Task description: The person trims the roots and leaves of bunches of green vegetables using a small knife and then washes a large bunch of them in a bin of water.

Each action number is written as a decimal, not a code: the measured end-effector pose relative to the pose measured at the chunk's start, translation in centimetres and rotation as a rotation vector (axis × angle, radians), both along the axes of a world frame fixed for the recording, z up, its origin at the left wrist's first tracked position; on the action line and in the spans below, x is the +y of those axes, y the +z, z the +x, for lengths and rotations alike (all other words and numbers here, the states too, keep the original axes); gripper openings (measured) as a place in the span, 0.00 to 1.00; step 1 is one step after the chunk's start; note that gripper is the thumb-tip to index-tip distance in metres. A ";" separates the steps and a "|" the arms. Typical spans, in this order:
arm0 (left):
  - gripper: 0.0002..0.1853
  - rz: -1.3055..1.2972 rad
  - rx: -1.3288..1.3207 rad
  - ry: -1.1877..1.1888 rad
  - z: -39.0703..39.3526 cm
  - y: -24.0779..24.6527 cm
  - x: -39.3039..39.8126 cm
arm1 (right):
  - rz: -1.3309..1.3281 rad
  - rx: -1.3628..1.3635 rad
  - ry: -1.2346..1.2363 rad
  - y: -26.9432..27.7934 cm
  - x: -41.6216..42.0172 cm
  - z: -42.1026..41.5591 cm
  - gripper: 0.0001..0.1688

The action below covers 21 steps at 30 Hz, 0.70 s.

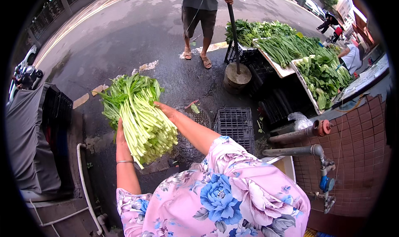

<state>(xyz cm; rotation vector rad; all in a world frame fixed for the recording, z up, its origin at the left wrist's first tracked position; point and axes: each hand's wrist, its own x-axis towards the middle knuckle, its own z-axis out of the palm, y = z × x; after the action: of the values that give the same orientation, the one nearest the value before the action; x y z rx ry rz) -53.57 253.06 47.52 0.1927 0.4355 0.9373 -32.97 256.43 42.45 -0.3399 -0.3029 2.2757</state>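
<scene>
Between both my hands is a large bundle of leafy green vegetables with long pale stems (141,118). Its cut stem ends point toward me, and the leaves face away to the upper left. My left hand (121,137) supports the bundle's left side, with the fingers partly hidden behind the stems. On the right side my right hand (165,110) grips it near the leaves, its fingertips also hidden. The bundle hangs above wet pavement and a round manhole cover (199,118).
A person (199,15) stands ahead, one hand on a pole (233,31) set in a round concrete base (237,78). Greens fill foam trays (307,84) on the right. A black plastic crate (235,124) lies nearby; pipes (290,151) jut from the tiled wall. Left is a grey-covered stack (28,137).
</scene>
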 end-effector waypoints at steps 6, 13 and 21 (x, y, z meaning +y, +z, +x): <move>0.27 0.007 0.073 0.015 -3.8 0.8 16.1 | 0.019 -0.003 -0.050 -0.1 15.6 -4.1 0.32; 0.29 -0.011 0.041 -0.042 -1.7 -1.6 37.8 | 0.029 0.011 -0.009 -0.5 36.4 -1.0 0.35; 0.27 -0.042 0.041 0.025 4.9 0.2 61.2 | 0.012 -0.068 0.000 2.4 60.1 5.5 0.35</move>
<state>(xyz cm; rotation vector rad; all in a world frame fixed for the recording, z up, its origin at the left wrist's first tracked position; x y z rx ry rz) -48.65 314.23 47.74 0.1687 0.4959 0.9491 -27.51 316.54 44.87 -0.4124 -0.3509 2.2644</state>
